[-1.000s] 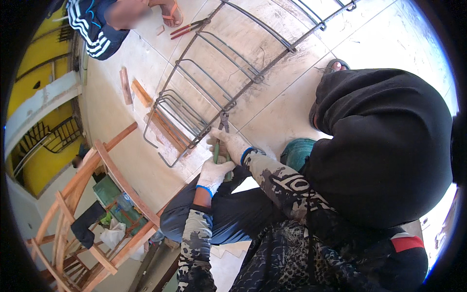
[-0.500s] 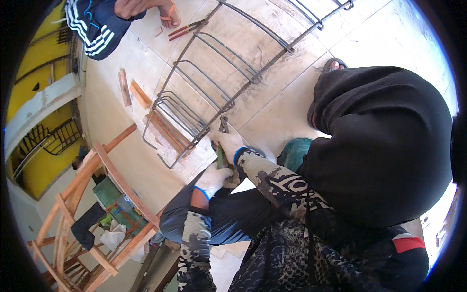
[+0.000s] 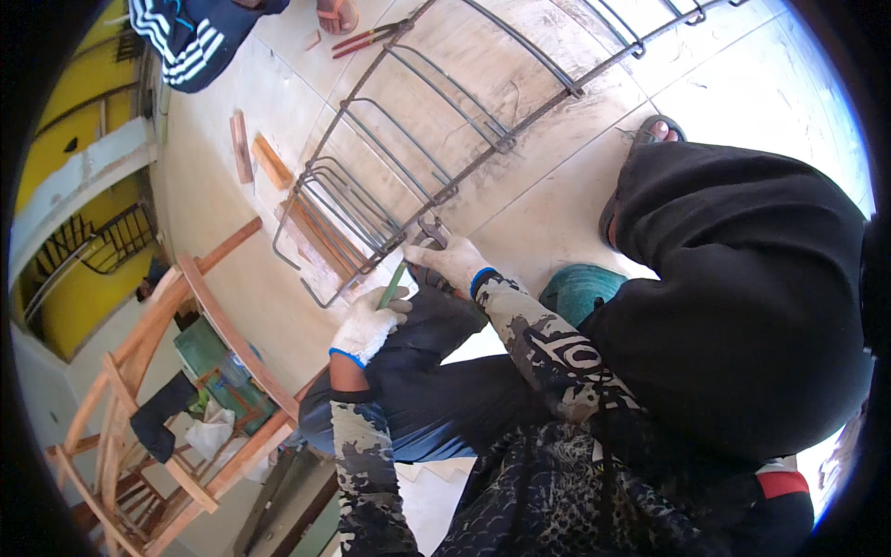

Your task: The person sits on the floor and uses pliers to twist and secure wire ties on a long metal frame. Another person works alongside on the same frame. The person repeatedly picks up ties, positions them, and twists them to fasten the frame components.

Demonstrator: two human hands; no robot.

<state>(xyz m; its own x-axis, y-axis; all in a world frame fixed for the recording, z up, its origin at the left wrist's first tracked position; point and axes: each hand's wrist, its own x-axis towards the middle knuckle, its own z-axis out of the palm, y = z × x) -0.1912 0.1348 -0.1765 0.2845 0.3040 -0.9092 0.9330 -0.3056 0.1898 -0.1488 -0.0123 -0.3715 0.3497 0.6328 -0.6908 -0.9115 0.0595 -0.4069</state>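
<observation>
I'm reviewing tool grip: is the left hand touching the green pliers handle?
Touching. The head view shows the gloved left hand closed around the lower part of the green pliers handle, which sticks out above the grip.

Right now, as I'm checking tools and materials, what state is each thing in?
Green-handled pliers: in hand, jaw opening unclear.
Left hand: gloved, closed on a green handle.
Right hand: gloved, by the pliers' head, grip unclear.
Red-handled pliers: on the floor, handles apart.
Steel-bar frame: bare, loops bunched at one end.
Wood pieces: lying on the floor.
White bag: crumpled.
</observation>
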